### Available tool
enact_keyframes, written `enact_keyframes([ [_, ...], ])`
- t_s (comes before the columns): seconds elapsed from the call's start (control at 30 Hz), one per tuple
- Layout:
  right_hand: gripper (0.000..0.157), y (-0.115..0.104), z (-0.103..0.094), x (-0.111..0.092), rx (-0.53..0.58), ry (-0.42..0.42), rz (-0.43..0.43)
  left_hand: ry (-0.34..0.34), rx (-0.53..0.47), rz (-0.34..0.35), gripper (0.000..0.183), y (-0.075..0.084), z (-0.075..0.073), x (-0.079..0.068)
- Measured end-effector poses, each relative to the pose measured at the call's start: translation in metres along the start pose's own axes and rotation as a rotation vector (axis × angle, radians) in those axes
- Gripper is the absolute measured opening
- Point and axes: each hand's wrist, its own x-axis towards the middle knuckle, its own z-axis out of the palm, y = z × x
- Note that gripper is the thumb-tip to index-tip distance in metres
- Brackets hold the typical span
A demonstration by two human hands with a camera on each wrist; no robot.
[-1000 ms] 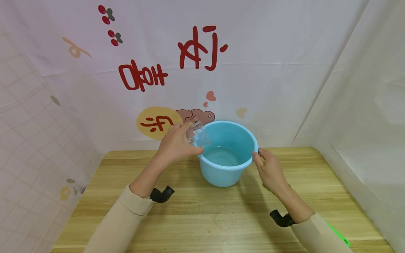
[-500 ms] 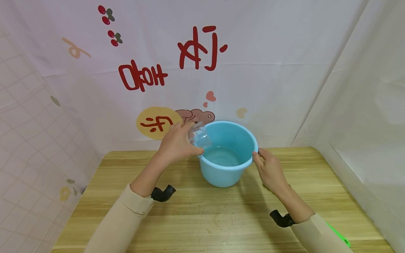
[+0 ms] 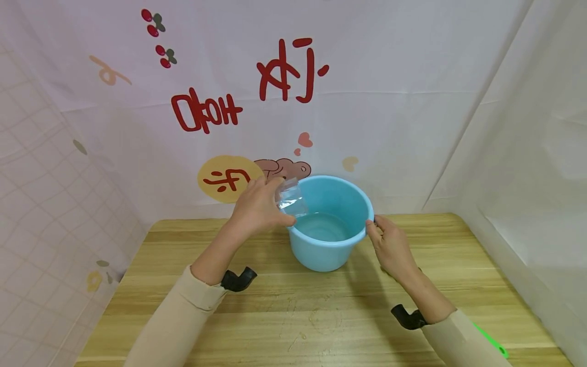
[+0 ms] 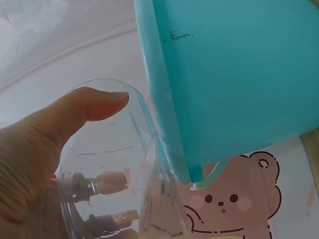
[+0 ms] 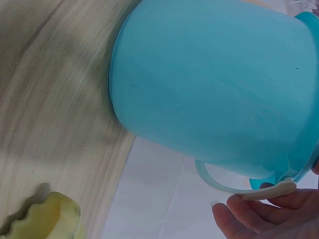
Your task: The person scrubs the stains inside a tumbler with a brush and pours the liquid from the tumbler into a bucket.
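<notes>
My left hand (image 3: 258, 208) grips a clear cup (image 3: 292, 198), tipped on its side with its mouth over the left rim of a light blue bucket (image 3: 321, 255). In the left wrist view the thumb presses along the see-through wall of the cup (image 4: 107, 134), and fingers show through from behind. The bucket stands upright at the back of the table, with shallow water (image 3: 323, 227) at its bottom. My right hand (image 3: 392, 247) holds the bucket's right rim. From the right wrist view, its fingers lie at the white grip and handle (image 5: 271, 190) joint below that rim.
The wooden table (image 3: 275, 326) has wet marks in front of the bucket. A green handle (image 3: 492, 341) sticks out from under the right sleeve. A yellow wavy-edged thing (image 5: 55, 216) lies near the right wrist. White printed cloth (image 3: 390, 127) stands close behind the bucket.
My left wrist has turned slightly, tipping the cup further and shifting it a little rightward over the rim. My right hand and the bucket have stayed put.
</notes>
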Motion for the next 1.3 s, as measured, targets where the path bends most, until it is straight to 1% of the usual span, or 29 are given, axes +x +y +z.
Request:
enact_keyframes([
  [0.17,0.037,-0.0003,-0.0004,0.0,-0.003,0.004,-0.001,0.004,0.015,0.023,0.085,0.0003,0.0,0.0009],
  [0.37,0.04,0.0001,-0.0002,-0.0004,-0.001,-0.003,0.008,0.007,0.036,0.045,0.084,0.0003,0.0005,0.0001],
  [0.57,0.042,0.0012,-0.0001,-0.0008,0.016,-0.005,-0.001,0.003,0.063,0.048,0.086,0.002,0.0006,0.0001],
  [0.83,0.046,0.0023,-0.0014,-0.0005,0.029,-0.01,-0.015,0.003,0.074,0.049,0.084,0.0047,0.0001,0.0009],
  [1.03,0.046,0.0019,-0.0006,-0.0003,0.023,-0.005,-0.01,0.001,0.09,0.052,0.085,0.0068,-0.0008,0.0014],
  [1.3,0.044,0.0019,-0.0003,-0.0001,0.024,-0.004,-0.012,-0.009,0.101,0.041,0.087,0.009,-0.0014,0.002],
])
